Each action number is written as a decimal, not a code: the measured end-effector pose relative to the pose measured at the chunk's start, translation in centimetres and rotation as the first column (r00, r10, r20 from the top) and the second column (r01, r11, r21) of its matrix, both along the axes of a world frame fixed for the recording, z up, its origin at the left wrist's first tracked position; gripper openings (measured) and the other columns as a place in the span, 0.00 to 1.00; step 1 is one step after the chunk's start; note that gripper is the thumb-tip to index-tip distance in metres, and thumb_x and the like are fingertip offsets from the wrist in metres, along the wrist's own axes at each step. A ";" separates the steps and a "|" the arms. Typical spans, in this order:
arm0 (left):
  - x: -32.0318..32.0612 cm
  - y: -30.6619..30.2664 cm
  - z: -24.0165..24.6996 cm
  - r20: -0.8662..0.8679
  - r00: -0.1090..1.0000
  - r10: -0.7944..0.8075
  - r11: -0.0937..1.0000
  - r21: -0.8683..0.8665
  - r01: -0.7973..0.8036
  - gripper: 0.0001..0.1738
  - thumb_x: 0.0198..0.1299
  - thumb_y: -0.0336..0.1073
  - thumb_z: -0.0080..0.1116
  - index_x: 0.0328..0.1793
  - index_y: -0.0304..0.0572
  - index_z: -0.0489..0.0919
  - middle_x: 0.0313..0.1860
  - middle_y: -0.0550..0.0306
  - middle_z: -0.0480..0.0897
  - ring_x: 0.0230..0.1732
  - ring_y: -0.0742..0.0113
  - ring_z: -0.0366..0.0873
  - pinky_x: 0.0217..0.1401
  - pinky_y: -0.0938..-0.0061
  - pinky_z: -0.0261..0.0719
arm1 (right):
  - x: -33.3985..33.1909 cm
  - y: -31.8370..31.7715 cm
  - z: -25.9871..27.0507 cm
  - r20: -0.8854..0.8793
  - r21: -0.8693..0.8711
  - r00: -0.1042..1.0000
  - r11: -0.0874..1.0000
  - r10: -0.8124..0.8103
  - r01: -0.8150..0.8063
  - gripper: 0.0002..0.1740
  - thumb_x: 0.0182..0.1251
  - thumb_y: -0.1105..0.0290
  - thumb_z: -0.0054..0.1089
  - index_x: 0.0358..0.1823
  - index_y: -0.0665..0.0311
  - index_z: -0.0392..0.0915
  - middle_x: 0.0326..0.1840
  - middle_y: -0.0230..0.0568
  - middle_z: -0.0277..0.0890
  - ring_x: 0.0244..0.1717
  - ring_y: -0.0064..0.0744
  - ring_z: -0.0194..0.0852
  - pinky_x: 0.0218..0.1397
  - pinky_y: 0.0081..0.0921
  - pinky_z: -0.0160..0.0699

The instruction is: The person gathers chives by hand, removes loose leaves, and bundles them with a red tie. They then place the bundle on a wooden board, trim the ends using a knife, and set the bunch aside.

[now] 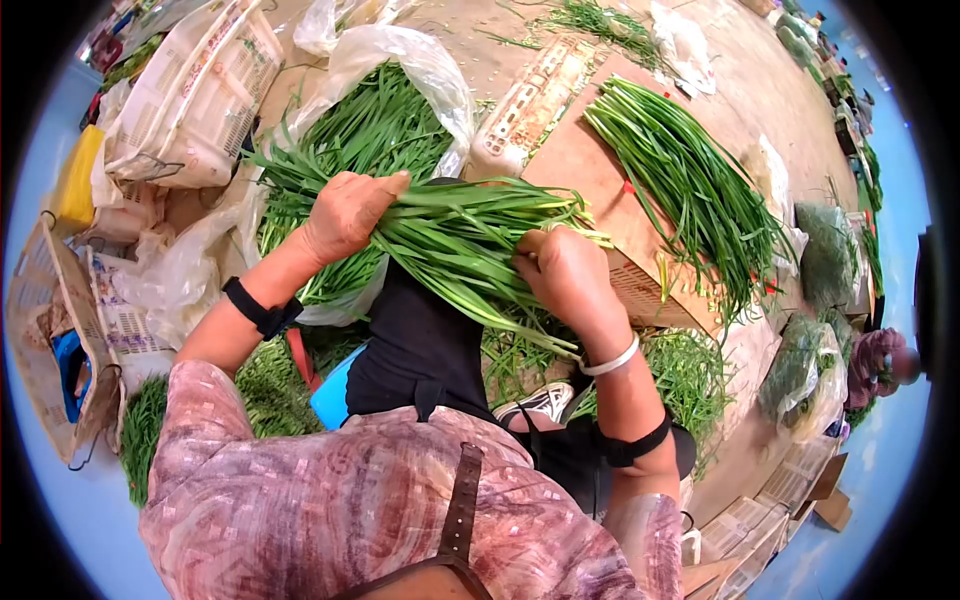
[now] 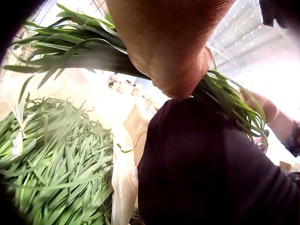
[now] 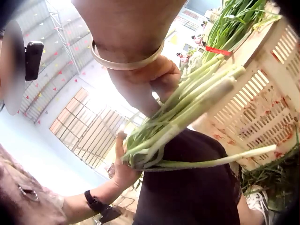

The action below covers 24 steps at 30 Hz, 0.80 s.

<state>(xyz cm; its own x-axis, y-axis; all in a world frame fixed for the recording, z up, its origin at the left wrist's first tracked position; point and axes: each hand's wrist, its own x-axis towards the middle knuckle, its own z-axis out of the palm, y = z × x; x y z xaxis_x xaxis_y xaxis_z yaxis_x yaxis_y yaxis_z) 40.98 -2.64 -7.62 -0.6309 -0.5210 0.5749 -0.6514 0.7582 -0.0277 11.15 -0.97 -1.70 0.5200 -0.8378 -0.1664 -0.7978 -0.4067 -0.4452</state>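
Observation:
I hold a long bunch of green chives (image 1: 455, 235) level across my lap. My left hand (image 1: 345, 215) grips the leafy half, fingers wrapped over the top; it fills the upper part of the left wrist view (image 2: 173, 51), with the leaves (image 2: 79, 47) fanning out to the left. My right hand (image 1: 560, 265) grips the pale stem ends of the same bunch. In the right wrist view its fingers (image 3: 157, 77) curl round the whitish stems (image 3: 192, 105), and the left hand (image 3: 124, 168) shows further down the bunch.
An open plastic bag of chives (image 1: 385, 120) lies behind the bunch. Loose chives (image 1: 690, 190) are spread on a cardboard-topped crate (image 1: 600, 170) to the right. White crates (image 1: 195, 95) stand at the left, bagged greens (image 1: 800, 370) at the right. Another person (image 1: 885, 365) sits at the far right.

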 end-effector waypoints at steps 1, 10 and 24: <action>0.0 0.0 -0.3 -0.041 0.999 0.005 1.000 -0.024 -0.006 0.38 0.44 0.27 0.58 0.67 0.37 0.63 0.34 0.56 0.80 0.31 0.60 0.78 0.34 0.70 0.71 | -0.1 0.9 -0.1 0.087 -0.257 0.996 0.966 -0.013 0.035 0.07 0.51 0.68 0.63 0.30 0.62 0.81 0.28 0.44 0.78 0.31 0.48 0.76 0.34 0.36 0.73; 0.4 0.0 0.2 0.062 0.998 -0.023 1.000 0.022 0.022 0.32 0.47 0.31 0.58 0.63 0.47 0.71 0.36 0.59 0.80 0.33 0.63 0.77 0.37 0.70 0.69 | -7.0 6.7 -0.1 0.866 0.474 0.161 0.880 -0.474 0.045 0.07 0.61 0.75 0.57 0.28 0.72 0.76 0.27 0.45 0.78 0.24 0.31 0.77 0.35 0.26 0.78; 1.2 0.2 0.4 0.077 0.997 0.009 0.999 0.033 -0.012 0.24 0.47 0.29 0.56 0.54 0.49 0.78 0.42 0.57 0.79 0.39 0.58 0.77 0.41 0.67 0.70 | -9.2 1.0 1.4 0.321 -0.041 0.850 0.891 -0.418 0.453 0.12 0.52 0.68 0.65 0.37 0.66 0.80 0.32 0.49 0.80 0.35 0.43 0.79 0.41 0.34 0.75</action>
